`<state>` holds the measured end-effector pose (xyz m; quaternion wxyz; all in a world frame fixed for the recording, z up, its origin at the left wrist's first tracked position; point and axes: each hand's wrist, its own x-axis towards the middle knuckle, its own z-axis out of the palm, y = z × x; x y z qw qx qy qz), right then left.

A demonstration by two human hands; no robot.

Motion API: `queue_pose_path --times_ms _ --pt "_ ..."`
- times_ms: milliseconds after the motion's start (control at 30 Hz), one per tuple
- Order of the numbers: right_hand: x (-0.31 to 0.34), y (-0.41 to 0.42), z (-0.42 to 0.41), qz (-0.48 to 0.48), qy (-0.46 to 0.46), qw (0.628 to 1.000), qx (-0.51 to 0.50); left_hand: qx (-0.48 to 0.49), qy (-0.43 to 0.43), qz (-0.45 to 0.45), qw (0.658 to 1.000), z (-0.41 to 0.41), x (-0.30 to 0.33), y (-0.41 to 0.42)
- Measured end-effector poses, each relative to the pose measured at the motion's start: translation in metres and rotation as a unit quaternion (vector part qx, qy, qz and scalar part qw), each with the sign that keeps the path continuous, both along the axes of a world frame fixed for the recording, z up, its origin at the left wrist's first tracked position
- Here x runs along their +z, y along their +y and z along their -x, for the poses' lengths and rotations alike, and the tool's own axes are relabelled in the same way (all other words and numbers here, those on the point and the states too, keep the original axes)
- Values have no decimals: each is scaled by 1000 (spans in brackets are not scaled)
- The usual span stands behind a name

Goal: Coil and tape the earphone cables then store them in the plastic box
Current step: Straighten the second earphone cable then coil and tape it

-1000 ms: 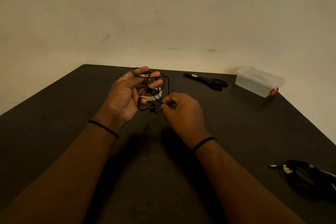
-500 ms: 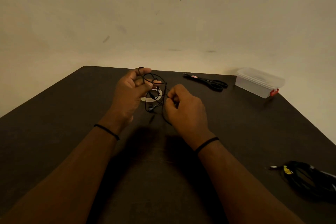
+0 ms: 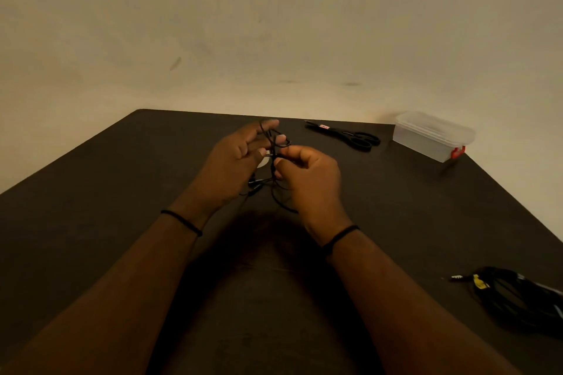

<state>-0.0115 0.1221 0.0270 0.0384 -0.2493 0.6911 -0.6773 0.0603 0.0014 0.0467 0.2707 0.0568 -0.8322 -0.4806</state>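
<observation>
A strand of the black earphone cable (image 3: pixel 275 143) is pinched between thumb and forefinger of the right hand (image 3: pixel 307 179). The cable's loops are wound round the spread fingers of the left hand (image 3: pixel 234 161), and loose ends hang down between the two hands above the dark table (image 3: pixel 122 192). Part of a tape roll (image 3: pixel 263 162) is seen behind the left hand. Scissors (image 3: pixel 347 135) lie farther back, beside the closed plastic box (image 3: pixel 432 135). Another coiled cable (image 3: pixel 518 298) lies at the right edge.

dark table (image 3: pixel 122 198) | far edge: black scissors (image 3: pixel 350 136) | far right corner: lidded clear plastic box (image 3: pixel 432 135), red latch | near right edge: coiled black cable (image 3: pixel 518 298), yellow tag | centre: tape roll (image 3: pixel 264 162), partly hidden
</observation>
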Motion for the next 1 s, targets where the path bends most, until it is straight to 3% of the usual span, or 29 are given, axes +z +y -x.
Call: queue_pose_path --times_ms 167,267,400,533,800,1000 --pt "5 2 -5 17 -56 997 49 35 -1 9 999 0 -1 -1" --pt "10 8 0 7 -104 993 59 31 -10 -31 999 1 -1 -4" --pt "13 11 3 -19 -82 988 127 1 -8 -91 996 -1 -1 -6" --pt "10 9 1 -37 -85 983 159 -9 -12 -96 995 0 -2 -5" --pt "12 11 3 -126 -31 983 130 16 3 -122 992 0 -1 -9" --pt "16 15 4 -43 -124 971 199 2 -30 -136 990 1 -7 -15"
